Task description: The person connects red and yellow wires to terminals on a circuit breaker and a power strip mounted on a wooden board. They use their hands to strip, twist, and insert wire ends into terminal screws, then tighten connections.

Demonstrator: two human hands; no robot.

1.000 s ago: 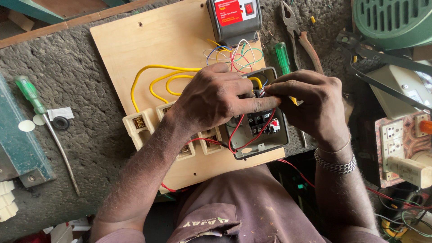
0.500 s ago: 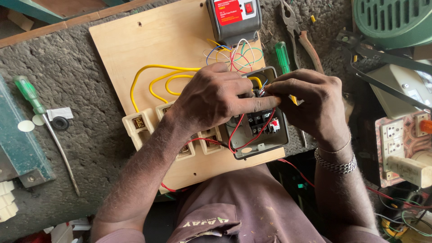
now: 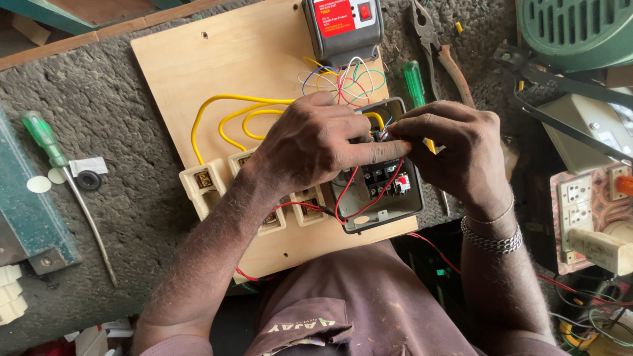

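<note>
A plywood board [image 3: 198, 72] lies on a rough grey bench and carries a grey switch box [image 3: 382, 191], cream porcelain fuse holders [image 3: 201, 184], a grey relay unit [image 3: 343, 29] with a red label, and looping yellow wires [image 3: 224, 118]. My left hand [image 3: 313, 142] rests over the switch box, its fingers pinching thin wires at the box's top edge. My right hand [image 3: 455, 155] meets it from the right, gripping a yellow-handled tool and wire ends there. Red wires [image 3: 349, 191] run through the box.
A green-handled screwdriver [image 3: 59, 171] lies left on the bench beside washers. Pliers [image 3: 438, 46] and a second green screwdriver [image 3: 414, 82] lie behind the box. A green motor housing [image 3: 580, 29] sits top right; a socket board [image 3: 587, 211] stands right.
Both hands stay at the top of the switch box; the fingers shifted only slightly around the wires.
</note>
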